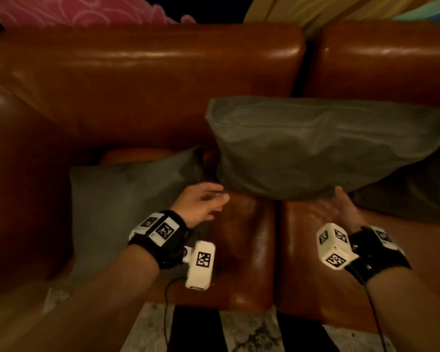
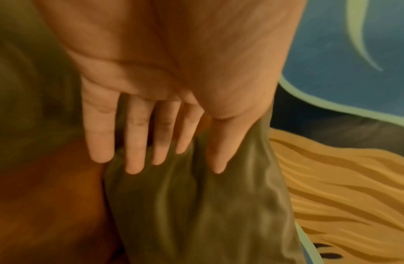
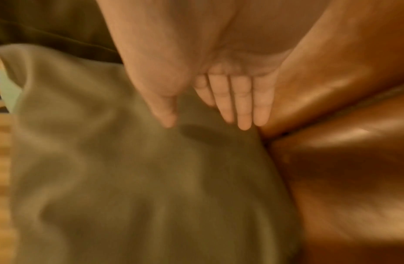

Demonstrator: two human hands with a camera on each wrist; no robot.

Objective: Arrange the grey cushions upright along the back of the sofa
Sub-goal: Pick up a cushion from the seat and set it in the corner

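Brown sofa (image 1: 142, 80): cushion (image 1: 315, 148) stands upright at the backrest, w/ our left hand (image 1: 201, 201) & right hand (image 1: 333, 209) both flat-fingered, gripping nothing, at its lower edge, so we'd nudge its base back gently.

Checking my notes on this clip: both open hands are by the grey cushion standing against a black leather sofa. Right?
Not quite: the sofa is brown leather, as the head view shows. The left hand and right hand are open by the upright grey cushion.
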